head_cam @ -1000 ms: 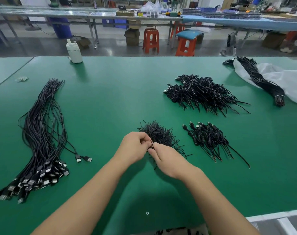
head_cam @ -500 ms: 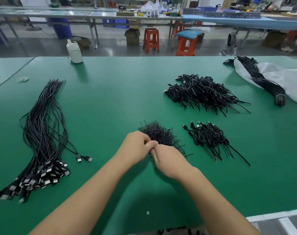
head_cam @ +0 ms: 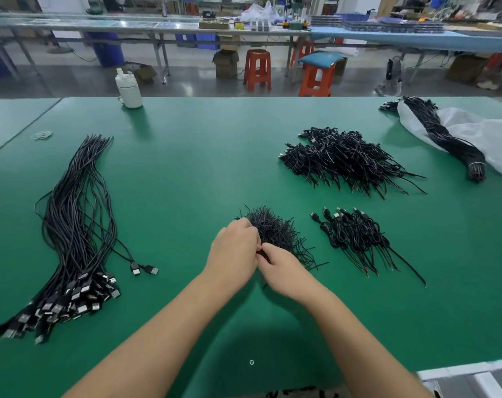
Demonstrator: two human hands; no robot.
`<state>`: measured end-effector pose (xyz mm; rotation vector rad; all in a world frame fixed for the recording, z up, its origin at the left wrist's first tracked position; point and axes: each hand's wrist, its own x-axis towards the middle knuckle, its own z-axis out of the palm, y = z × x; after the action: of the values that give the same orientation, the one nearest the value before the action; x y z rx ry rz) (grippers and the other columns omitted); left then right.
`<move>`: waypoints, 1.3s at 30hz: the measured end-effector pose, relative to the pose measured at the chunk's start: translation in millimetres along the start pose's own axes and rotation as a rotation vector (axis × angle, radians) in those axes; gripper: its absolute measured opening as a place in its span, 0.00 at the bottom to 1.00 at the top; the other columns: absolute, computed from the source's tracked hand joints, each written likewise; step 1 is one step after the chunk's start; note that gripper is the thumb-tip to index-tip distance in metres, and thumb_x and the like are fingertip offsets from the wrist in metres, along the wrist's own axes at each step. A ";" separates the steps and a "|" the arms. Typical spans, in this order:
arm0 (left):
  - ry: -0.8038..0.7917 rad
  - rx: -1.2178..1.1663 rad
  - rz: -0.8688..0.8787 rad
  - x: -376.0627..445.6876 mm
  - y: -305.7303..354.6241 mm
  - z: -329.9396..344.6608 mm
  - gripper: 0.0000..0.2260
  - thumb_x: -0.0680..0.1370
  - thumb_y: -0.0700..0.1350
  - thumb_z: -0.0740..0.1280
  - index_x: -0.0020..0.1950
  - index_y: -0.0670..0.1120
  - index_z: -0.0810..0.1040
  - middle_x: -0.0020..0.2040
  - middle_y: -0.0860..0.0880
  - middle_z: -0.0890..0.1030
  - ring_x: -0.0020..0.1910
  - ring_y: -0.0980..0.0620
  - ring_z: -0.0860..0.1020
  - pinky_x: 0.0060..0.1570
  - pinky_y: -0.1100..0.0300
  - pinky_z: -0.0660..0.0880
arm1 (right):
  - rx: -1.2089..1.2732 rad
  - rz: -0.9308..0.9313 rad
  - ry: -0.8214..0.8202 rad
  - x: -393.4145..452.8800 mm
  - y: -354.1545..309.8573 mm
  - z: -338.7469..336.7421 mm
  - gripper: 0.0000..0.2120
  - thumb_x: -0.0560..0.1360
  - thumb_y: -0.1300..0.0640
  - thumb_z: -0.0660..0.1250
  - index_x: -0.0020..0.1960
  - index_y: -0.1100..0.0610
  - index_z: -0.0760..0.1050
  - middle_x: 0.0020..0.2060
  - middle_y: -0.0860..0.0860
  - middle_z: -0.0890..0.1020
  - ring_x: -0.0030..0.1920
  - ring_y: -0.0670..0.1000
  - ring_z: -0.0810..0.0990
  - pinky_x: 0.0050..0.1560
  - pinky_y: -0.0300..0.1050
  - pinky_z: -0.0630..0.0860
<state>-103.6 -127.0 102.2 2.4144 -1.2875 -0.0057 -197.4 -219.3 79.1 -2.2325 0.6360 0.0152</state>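
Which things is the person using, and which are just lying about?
In use: left hand, right hand, the thin black strand both pinch, pile of short black strands.
Lying about: long USB cables, white bottle, big cable heap, small cable heap, tied bundle, white bag.

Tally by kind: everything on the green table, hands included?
Black wire heaps: 5 (USB bundle, large pile, small pile, short-wire pile, banded bundle)
White bottle: 1
White bag: 1
Rubber-band cluster: 1
Hands: 2 (left hand, right hand, pinching a short wire)
Total: 10
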 end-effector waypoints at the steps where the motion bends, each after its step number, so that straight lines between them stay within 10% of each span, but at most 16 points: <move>1: 0.023 -0.008 0.009 -0.8 -1.1 0.7 0.03 0.76 0.41 0.66 0.47 0.49 0.78 0.52 0.50 0.75 0.54 0.49 0.74 0.49 0.54 0.73 | 0.285 0.051 -0.073 0.2 -0.6 -2.6 0.09 0.81 0.56 0.56 0.43 0.56 0.69 0.34 0.50 0.75 0.33 0.52 0.72 0.37 0.48 0.69; 5: 0.161 -0.119 0.053 -1.9 -2.8 1.3 0.06 0.74 0.37 0.67 0.46 0.47 0.76 0.49 0.51 0.74 0.50 0.50 0.75 0.43 0.53 0.76 | 1.219 0.206 -0.306 1.2 4.6 -19.7 0.15 0.84 0.53 0.54 0.52 0.61 0.75 0.40 0.55 0.79 0.35 0.51 0.78 0.38 0.45 0.79; 13: 0.379 0.059 0.407 -7.0 -1.5 -3.9 0.04 0.71 0.38 0.65 0.42 0.43 0.79 0.43 0.46 0.81 0.52 0.44 0.81 0.45 0.53 0.79 | 1.413 0.344 -0.203 3.9 7.5 -23.6 0.07 0.77 0.59 0.66 0.44 0.62 0.78 0.36 0.54 0.82 0.34 0.49 0.82 0.34 0.39 0.79; 23: 0.324 0.285 0.643 -1.3 -17.7 -6.3 0.04 0.74 0.40 0.69 0.40 0.45 0.76 0.38 0.48 0.77 0.38 0.45 0.76 0.37 0.52 0.73 | 1.284 0.397 -0.165 2.3 7.3 -20.3 0.09 0.78 0.57 0.67 0.45 0.62 0.79 0.36 0.55 0.82 0.31 0.48 0.82 0.32 0.40 0.80; 32: 0.012 -0.658 -0.287 8.2 -17.4 -12.3 0.05 0.76 0.43 0.68 0.40 0.48 0.76 0.38 0.46 0.82 0.33 0.54 0.74 0.37 0.61 0.72 | 0.815 -0.072 0.000 4.9 3.7 -36.9 0.12 0.77 0.63 0.69 0.58 0.52 0.81 0.51 0.48 0.86 0.49 0.46 0.82 0.49 0.40 0.80; 39: 0.041 -0.422 -0.032 2.3 -12.9 -14.6 0.05 0.78 0.44 0.66 0.43 0.48 0.72 0.38 0.52 0.79 0.37 0.53 0.75 0.39 0.61 0.71 | 0.772 -0.027 0.096 10.5 -1.3 -32.9 0.08 0.79 0.60 0.68 0.57 0.58 0.77 0.39 0.53 0.84 0.38 0.47 0.79 0.38 0.40 0.78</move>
<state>-89.3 -117.4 111.6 2.0613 -1.1000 -0.2144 -193.9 -246.4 100.2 -1.4982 0.5411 -0.3033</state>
